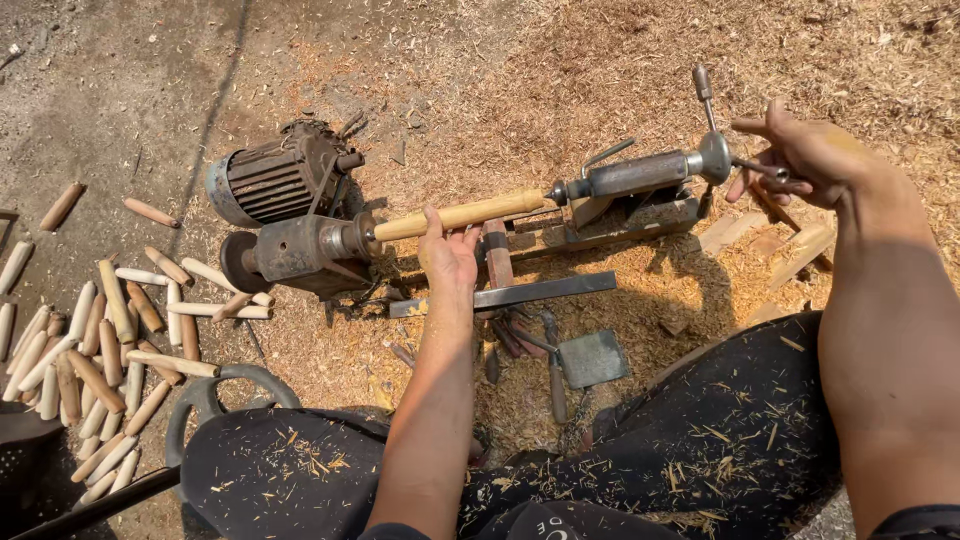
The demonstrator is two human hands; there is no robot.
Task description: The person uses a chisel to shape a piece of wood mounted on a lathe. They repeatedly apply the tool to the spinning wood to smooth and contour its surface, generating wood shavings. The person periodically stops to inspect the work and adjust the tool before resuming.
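The left hand (448, 262) cups the stiff, light-looking wooden rod (458, 214) at mid-length, between the lathe's headstock (300, 250) and tailstock (640, 172), while the right hand (815, 155) fingers clench the far-right crank handle (760, 168).

- Outdoor ground (120, 90), bare grey dirt at far left.
- Sawdust (620, 60) covers the right and far ground.
- Strong sunlight, with sharp shadows.
- Pile of pegs (90, 360) lies near left.
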